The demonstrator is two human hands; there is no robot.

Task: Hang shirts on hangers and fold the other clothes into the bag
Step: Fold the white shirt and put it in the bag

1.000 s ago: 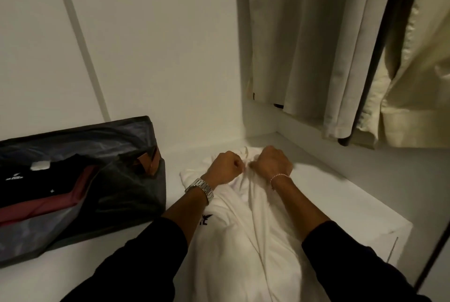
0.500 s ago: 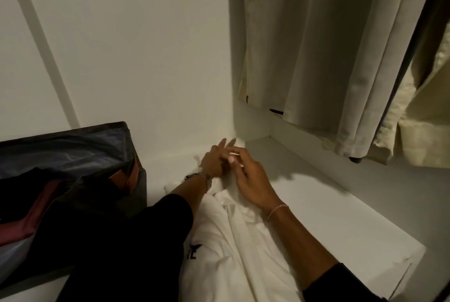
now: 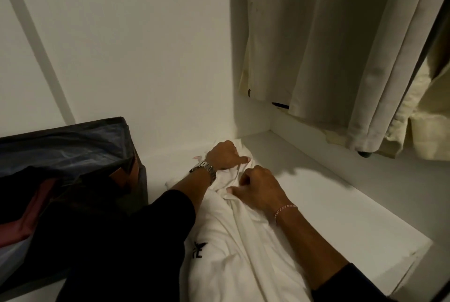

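The white shirt (image 3: 246, 241) lies on the closet shelf (image 3: 341, 206) beside the bag (image 3: 73, 146), its far end pinched by left hand (image 3: 225, 155) and right hand (image 3: 258, 187); soft, light fabric, probably best gripped at collar or shoulders.

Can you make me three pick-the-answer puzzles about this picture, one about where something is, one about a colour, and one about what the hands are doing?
1. Where is the bag?
A. left of the white shirt
B. right of it
C. on top of it

2. What colour is the shirt on the shelf?
A. red
B. white
C. blue

3. What are the hands doing?
A. waving
B. resting flat
C. gripping the shirt

Answers: 1 A, the bag stands at the left. 2 B, its cloth is white. 3 C, the left hand and right hand curl into the cloth.
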